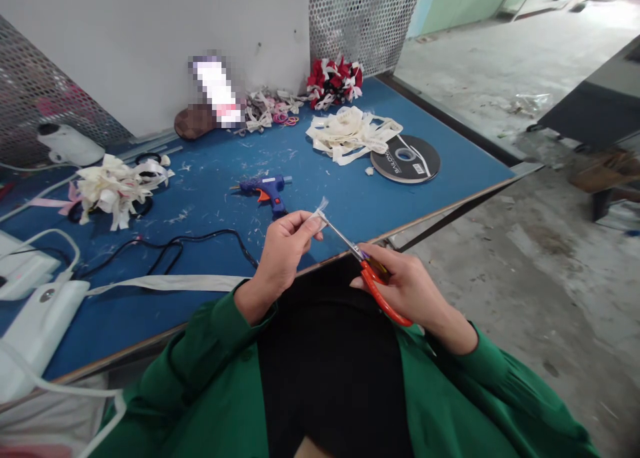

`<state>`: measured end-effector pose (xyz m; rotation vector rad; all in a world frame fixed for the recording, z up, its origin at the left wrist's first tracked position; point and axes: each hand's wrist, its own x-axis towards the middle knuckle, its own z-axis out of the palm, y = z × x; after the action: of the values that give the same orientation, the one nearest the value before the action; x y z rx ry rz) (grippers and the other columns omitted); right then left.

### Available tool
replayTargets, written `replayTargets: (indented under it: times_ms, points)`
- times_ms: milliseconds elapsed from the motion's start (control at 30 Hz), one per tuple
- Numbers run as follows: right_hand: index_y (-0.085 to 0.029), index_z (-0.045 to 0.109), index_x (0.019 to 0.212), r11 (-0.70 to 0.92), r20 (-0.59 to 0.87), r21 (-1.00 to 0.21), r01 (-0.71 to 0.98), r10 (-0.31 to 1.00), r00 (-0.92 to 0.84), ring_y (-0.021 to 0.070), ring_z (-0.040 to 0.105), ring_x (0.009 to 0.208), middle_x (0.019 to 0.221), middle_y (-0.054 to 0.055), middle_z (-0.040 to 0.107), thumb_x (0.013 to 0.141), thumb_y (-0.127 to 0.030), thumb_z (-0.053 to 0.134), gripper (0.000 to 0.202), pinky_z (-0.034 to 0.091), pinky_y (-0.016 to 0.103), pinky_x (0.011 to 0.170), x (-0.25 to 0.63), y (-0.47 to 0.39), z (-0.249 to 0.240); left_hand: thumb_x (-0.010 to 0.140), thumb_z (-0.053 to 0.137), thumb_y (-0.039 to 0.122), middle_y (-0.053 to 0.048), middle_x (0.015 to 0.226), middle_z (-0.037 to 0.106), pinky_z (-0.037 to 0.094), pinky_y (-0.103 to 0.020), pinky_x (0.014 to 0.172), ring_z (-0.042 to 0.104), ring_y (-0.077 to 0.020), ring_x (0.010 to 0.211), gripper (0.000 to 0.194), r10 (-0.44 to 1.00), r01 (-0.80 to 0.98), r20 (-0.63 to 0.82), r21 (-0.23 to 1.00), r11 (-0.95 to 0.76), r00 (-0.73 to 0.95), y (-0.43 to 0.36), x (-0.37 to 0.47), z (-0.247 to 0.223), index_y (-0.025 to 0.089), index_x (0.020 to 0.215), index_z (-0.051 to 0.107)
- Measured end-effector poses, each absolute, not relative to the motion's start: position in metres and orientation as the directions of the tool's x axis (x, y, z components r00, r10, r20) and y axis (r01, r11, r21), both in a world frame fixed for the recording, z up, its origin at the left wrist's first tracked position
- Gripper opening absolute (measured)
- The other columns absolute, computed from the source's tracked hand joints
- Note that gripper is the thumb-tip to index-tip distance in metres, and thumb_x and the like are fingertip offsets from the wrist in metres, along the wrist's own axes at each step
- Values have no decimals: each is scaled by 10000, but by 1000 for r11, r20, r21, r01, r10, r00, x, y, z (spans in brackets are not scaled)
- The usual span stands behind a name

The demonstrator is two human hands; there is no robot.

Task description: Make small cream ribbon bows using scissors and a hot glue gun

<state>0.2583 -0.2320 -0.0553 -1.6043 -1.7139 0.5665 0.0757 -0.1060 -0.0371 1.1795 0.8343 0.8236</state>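
Note:
Pinched between the thumb and fingers of my left hand [290,241] is a small piece of whitish ribbon [318,215], its frayed, see-through end sticking up. My right hand [405,281] grips a pair of scissors [380,291] by the orange handles. Their metal blades reach up and left to the ribbon at my left fingertips; whether they touch or cut it is too small to tell. Something yellow and purple shows at my right fingers beside the handle, partly hidden. Just beyond my left hand, a blue glue gun [270,190] with an orange trigger lies on the blue table [215,151].
Behind lie a heap of cream ribbon strips [350,133], a black ribbon reel [406,159] and red-and-white bows [335,83]. Cream bows [117,188] sit at left. A black cable [200,235] and white power strips [43,325] cross the left side, near a long ribbon [175,283].

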Motion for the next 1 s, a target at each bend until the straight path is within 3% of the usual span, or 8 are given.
replayTargets:
  times_ms: [333, 667, 1000]
  points:
    - [-166, 659, 1097, 104, 144, -750, 654, 990, 7, 125, 487, 599, 720, -6, 582, 914, -512, 671, 392, 409, 245, 587, 255, -230, -50, 879, 691, 359, 18, 639, 538, 177, -277, 482, 255, -74, 504, 244, 886, -7, -94, 994, 109, 455, -108, 76, -39, 182, 713, 659]
    - [-143, 675, 1113, 105, 145, -771, 628, 989, 12, 102, 429, 565, 672, -36, 512, 921, -500, 673, 405, 383, 226, 563, 256, -232, -55, 874, 703, 328, 22, 635, 533, 134, -252, 460, 249, -40, 473, 230, 875, -86, -112, 981, 172, 471, -107, 76, -39, 160, 724, 658]
    - [-155, 684, 1115, 114, 168, -760, 640, 986, 24, 105, 452, 570, 684, -28, 543, 910, -493, 689, 396, 395, 227, 575, 256, -233, -56, 860, 700, 305, 18, 662, 566, 108, -227, 436, 261, -14, 431, 166, 903, -120, -121, 975, 186, 413, -106, 76, -37, 155, 794, 676]
